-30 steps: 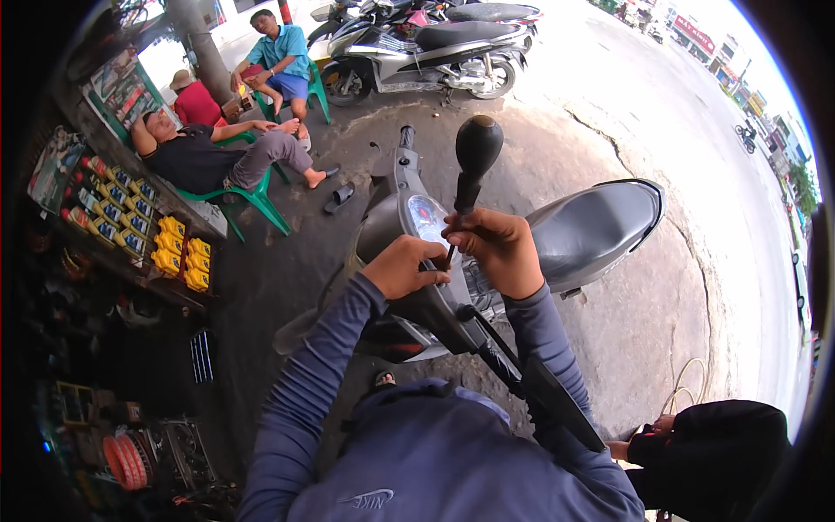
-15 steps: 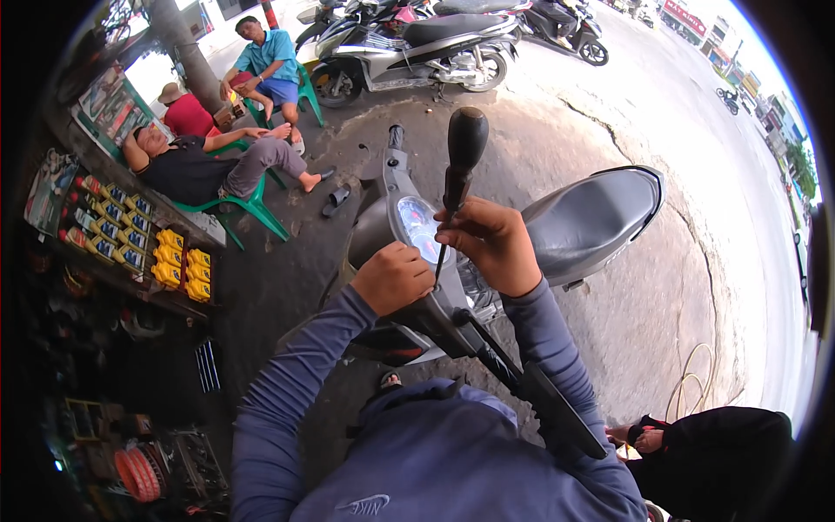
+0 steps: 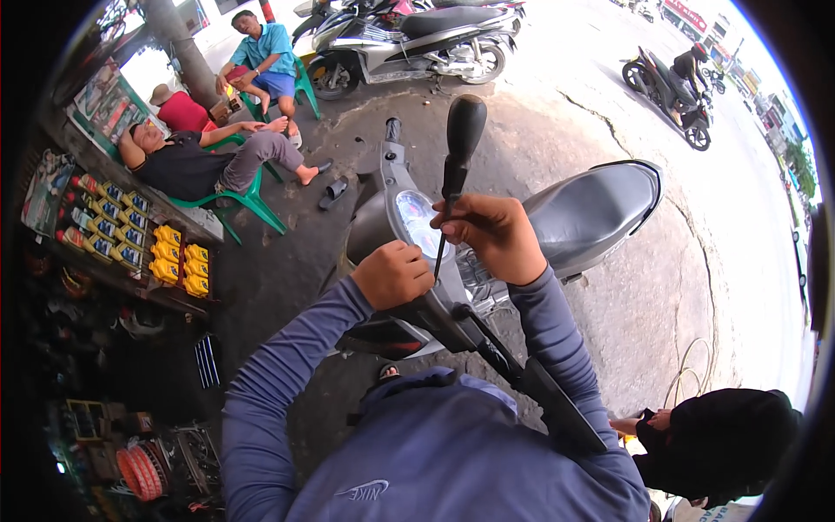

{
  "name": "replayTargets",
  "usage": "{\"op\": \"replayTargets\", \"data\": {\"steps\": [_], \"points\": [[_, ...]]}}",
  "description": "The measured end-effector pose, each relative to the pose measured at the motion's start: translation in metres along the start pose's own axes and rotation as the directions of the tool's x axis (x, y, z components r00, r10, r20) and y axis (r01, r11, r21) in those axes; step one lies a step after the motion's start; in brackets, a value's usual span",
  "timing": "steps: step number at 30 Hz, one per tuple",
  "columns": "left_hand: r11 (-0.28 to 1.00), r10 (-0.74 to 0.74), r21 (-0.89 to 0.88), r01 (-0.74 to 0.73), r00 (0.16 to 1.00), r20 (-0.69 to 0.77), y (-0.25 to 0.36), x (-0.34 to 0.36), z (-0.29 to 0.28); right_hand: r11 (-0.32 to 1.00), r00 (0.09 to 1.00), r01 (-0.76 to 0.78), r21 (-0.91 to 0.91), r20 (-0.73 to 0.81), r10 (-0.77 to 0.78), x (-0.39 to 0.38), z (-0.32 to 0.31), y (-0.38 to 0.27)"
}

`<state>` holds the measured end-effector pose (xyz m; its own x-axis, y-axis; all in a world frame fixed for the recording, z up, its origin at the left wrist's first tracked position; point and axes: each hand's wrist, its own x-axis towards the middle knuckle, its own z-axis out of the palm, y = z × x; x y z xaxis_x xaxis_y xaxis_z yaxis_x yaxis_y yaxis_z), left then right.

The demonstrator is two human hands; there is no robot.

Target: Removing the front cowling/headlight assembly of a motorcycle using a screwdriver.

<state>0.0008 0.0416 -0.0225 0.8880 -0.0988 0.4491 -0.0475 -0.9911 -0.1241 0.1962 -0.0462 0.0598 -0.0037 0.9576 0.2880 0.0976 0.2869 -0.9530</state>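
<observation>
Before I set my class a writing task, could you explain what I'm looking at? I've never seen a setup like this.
No robot is involved: a person is working with two bare hands. The view comes from a wide fisheye camera worn on the head and looking down, so straight edges bend and the blue-grey sleeves reach in from below. The right hand holds a screwdriver near where its black handle meets the shaft, handle upward. The curled left hand is at the handlebar cover, close to the shaft's lower end; whether it grips anything is hidden. All this belongs to a grey scooter with its seat to the right. Off to the left are yellow bottles and two people on green chairs.
</observation>
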Motion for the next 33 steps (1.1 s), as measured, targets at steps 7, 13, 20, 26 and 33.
{"op": "replayTargets", "data": {"steps": [7,13,20,26,33], "points": [[1.0,0.001,0.01,0.0,0.999,-0.045,0.002,-0.003,0.0,0.997,0.997,0.071,-0.036,-0.002,-0.071,0.001,0.011,0.001],[1.0,0.019,0.001,-0.019,1.0,-0.013,0.001,-0.004,0.0,0.994,0.991,0.094,-0.057,-0.087,-0.099,-0.003,0.004,0.007],[0.999,0.029,-0.043,-0.028,0.999,0.02,0.004,0.007,-0.003,0.99,0.992,-0.006,0.14,-0.122,0.023,-0.008,0.006,0.006],[0.999,-0.003,-0.037,0.009,0.987,0.162,0.003,0.015,-0.012,0.993,0.988,-0.022,0.114,-0.147,0.039,-0.007,-0.003,0.011],[1.0,0.002,-0.026,0.0,0.996,0.09,0.004,0.013,-0.009,0.983,0.987,0.017,0.18,-0.158,0.012,-0.006,-0.002,0.012]]}}
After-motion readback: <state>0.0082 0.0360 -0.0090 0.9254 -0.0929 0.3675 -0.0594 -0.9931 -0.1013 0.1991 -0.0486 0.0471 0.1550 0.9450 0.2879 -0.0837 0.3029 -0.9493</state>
